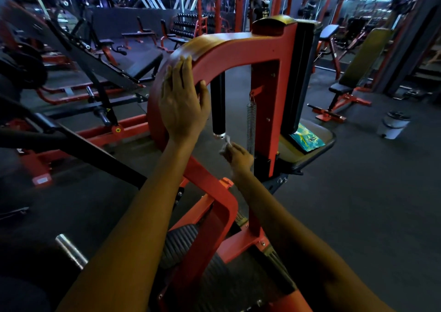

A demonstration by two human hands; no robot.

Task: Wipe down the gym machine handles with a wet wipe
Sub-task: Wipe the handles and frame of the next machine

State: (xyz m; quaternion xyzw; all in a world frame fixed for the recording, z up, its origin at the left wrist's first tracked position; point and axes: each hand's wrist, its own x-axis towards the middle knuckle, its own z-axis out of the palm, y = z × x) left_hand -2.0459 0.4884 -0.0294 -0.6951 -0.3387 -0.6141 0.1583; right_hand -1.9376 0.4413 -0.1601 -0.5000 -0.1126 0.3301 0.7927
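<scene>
The black cylindrical foam-gripped handle with a silver end cap (218, 106) hangs upright from the underside of the red arched steel frame (238, 49), its long axis vertical and its capped end lowest. Just below and to the right of that cap, the right hand (238, 156) pinches a small crumpled white wet wipe (225, 144) between closed fingers; the wipe's upper tip touches or all but touches the cap, and which cannot be determined. The handle therefore lies directly above this hand, the nearer of the two. The left hand (181, 101) lies open and flat on the frame's curved outer edge, thumb hooked around the inner edge just beside the handle's upper part, apparently bracing. Judgement: wiping must travel upward along the shaft. A coiled steel spring (251, 123) hangs to the right of the handle, a possible snag.
</scene>
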